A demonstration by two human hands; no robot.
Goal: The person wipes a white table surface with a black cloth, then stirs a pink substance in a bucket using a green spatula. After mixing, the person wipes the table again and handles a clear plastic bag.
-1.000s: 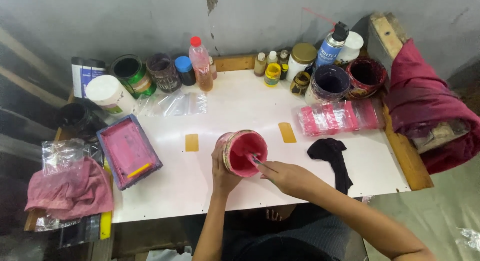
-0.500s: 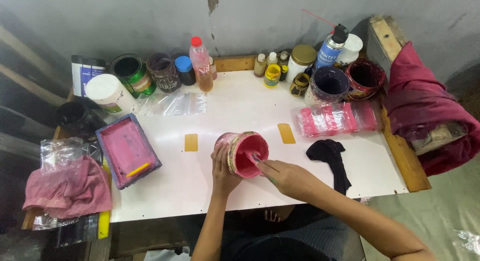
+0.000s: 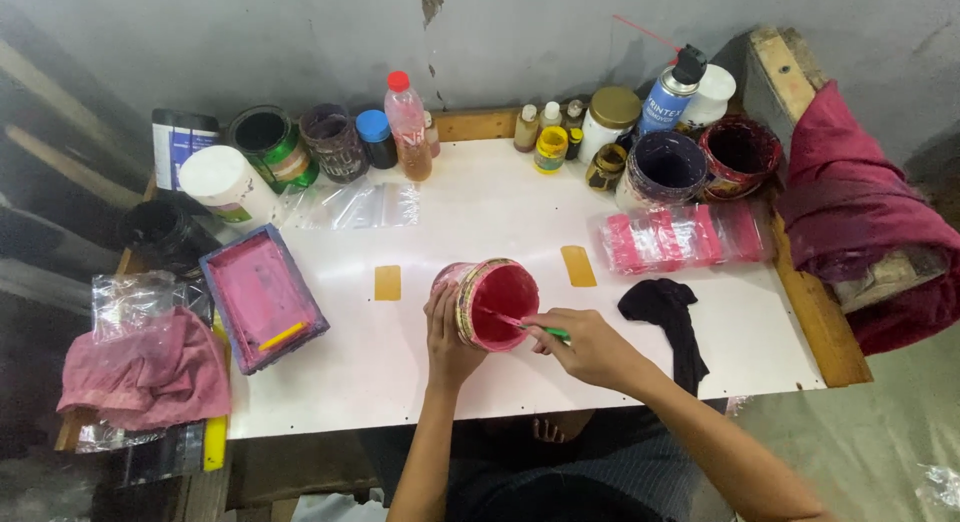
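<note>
White worktop bears a tilted red paint tub gripped by the left hand, the right hand clamping a green stick, black cloth just beside.

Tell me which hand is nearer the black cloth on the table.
Right. The right hand sits just left of the black cloth, holding a green-handled tool in the pink pot; the left hand grips the pot's far side.

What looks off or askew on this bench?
Only the red paint can is tipped toward the camera, steadied by the left hand while the right hand works a green-handled tool inside. No spill shows.
</note>
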